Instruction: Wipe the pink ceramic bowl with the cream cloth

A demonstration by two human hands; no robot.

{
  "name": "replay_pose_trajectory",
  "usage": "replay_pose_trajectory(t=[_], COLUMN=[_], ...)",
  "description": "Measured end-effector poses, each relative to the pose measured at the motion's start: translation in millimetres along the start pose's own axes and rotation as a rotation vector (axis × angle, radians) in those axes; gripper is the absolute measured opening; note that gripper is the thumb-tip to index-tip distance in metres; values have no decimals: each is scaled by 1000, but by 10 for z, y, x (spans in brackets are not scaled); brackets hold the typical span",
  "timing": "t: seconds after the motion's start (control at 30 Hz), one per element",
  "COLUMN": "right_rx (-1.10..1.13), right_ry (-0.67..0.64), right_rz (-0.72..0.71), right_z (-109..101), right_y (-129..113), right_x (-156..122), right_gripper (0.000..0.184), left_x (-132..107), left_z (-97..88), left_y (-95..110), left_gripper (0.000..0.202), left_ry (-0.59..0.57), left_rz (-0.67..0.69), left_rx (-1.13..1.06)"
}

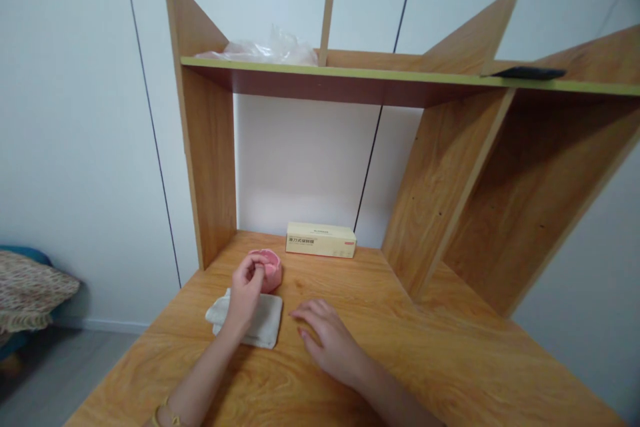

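My left hand is over the near left side of a small pink bowl with a wavy rim. Its fingers are curled and pinched together above the bowl's mouth, and whatever may be between them is hidden. Under my left wrist lies a folded whitish cloth, partly covered by the forearm. To the right of the cloth, my right hand hovers low over or rests on the desk, fingers apart and holding nothing.
A cream-coloured box with printed characters stands at the back of the wooden desk. Upright panels and a shelf rise behind. On the shelf are a clear plastic bag and a flat black object.
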State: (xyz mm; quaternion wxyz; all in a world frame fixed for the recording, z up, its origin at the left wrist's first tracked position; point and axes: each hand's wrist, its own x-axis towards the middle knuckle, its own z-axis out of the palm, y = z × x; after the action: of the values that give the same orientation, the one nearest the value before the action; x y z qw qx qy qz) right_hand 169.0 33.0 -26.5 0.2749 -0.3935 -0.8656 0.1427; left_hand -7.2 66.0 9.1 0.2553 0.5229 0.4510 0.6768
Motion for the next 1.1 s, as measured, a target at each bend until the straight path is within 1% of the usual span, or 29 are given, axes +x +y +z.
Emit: replay_pose_trajectory(t=[0.07, 0.17, 0.27, 0.3, 0.4, 0.47, 0.53, 0.57, 0.67, 0.77, 0.83, 0.87, 0.97, 1.1], right_rx=[-109, -268, -406, -441, -533, -588, -632, -651, -710, -782, -800, -789, -723, -660], right_ry=[-41, -71, -83, -88, -129, -165, -188, -191, -152, -79, -47, -35, -7, 17], right_rz=[-62, -146, -179, -178, -159, -112, -3, 76, 279, 512, 610, 641, 665, 605], right_z=[80, 218, 339, 369, 406, 370, 270, 193, -120, -465, -628, -676, -684, -548], right_y=[-196, -425, -553, -574, -579, -529, -421, -343, -29, 290, 432, 476, 536, 589], right_x=[146, 363, 527, 564, 615, 598, 538, 491, 290, 47, -87, -137, -211, -212], right_gripper=[27, 37, 45, 43, 27, 22, 23, 24, 29, 34, 30, 29, 31, 36], left_x=[92, 198, 257, 266, 275, 279, 290, 298, 321, 327, 324, 323, 325, 339], left_z=[-117, -269, -347, -355, -348, -334, -328, -330, -354, -378, -382, -380, -364, -336], left_y=[24, 47, 34, 24, -24, -79, -159, -210, -377, -524, -592, -618, -668, -687], left_gripper=[11, 12, 14, 15, 19, 22, 25, 27, 31, 37, 42, 44, 47, 38], left_ry=[71, 178, 221, 222, 202, 181, 161, 151, 113, 67, 40, 26, -19, -59], left_rz=[18, 46, 52, 51, 46, 37, 20, 6, -54, -151, -208, -229, -266, -302], left_rx=[21, 93, 147, 160, 206, 251, 307, 340, 446, 535, 583, 605, 663, 745])
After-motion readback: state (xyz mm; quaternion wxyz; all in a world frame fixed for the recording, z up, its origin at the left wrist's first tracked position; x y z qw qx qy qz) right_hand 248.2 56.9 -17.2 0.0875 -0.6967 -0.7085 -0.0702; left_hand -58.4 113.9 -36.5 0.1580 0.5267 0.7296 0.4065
